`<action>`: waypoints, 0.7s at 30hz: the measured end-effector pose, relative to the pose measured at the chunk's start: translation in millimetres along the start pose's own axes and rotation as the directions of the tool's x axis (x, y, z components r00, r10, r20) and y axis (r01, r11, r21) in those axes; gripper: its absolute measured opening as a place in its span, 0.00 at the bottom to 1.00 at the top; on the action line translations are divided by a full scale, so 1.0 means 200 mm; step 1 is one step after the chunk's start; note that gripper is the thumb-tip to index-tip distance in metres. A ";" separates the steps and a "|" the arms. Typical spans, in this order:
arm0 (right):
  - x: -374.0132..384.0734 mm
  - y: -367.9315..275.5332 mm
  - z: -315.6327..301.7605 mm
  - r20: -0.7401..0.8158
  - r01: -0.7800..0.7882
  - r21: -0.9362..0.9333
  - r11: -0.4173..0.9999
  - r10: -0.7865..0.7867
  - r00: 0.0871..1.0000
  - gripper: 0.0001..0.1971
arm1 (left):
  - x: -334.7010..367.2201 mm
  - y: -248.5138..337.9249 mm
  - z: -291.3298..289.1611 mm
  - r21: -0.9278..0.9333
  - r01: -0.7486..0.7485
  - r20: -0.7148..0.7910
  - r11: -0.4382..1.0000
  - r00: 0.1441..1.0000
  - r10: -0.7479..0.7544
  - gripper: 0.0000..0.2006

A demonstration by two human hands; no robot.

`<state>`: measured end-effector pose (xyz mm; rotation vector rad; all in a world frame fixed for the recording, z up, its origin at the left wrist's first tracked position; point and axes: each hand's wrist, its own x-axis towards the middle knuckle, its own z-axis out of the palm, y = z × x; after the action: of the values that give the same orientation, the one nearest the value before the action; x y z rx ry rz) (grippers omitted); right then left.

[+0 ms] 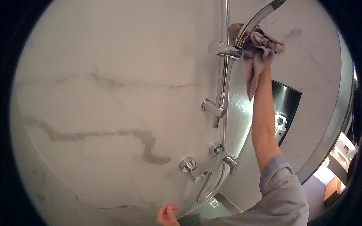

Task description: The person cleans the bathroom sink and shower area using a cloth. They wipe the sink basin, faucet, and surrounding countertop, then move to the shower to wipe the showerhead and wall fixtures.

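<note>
My right arm reaches up along the tiled wall, and my right hand [267, 63] grips a crumpled mauve-grey cloth [257, 52] that hides most of its fingers. The cloth lies against the chrome handheld shower head [254, 20] and beside its holder [225, 50] on the slide rail. One end of the cloth hangs down along my wrist. Low in the view, my left hand [168, 214] is near the wall with its fingers curled in; nothing shows in it, and it touches nothing that I can see.
Below the rail's lower bracket [213, 108] a chrome mixer tap [222, 158] sticks out from the wall, with a looping shower hose [205, 190]. A dark recessed niche [287, 109] holding bottles is behind my right forearm. A floor drain [214, 203] shows at the bottom.
</note>
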<state>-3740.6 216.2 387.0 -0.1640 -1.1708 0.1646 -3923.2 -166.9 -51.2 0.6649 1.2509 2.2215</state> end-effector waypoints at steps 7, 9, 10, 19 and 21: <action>-0.31 -0.51 0.00 0.387 0.671 -0.083 0.736 -0.597 0.702 0.17 | 0.08 -0.16 -0.08 0.347 -0.032 0.020 0.937 0.999 0.027 0.09; -0.38 -0.55 0.13 0.573 0.769 -0.015 0.639 -0.625 0.530 0.18 | 0.10 -0.20 0.00 0.193 0.003 0.044 0.981 0.999 -0.012 0.07; -0.40 -0.55 0.18 0.630 0.774 0.005 0.634 -0.603 0.490 0.18 | 0.10 -0.21 0.05 0.116 0.020 0.062 0.993 0.998 -0.027 0.06; -0.84 -0.43 -0.09 0.949 0.657 0.082 0.749 -0.259 0.177 0.18 | -0.01 -0.19 0.11 0.159 0.033 0.257 0.987 0.964 -0.073 0.06; -0.91 -0.40 -0.18 0.978 0.666 0.045 0.745 -0.169 0.123 0.18 | -0.04 -0.20 0.09 0.139 0.062 0.241 0.988 0.966 -0.094 0.06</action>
<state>-3773.6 97.7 227.7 -0.0598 -2.4956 -0.6813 -3899.1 -141.9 -79.1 0.8971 1.2769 1.9365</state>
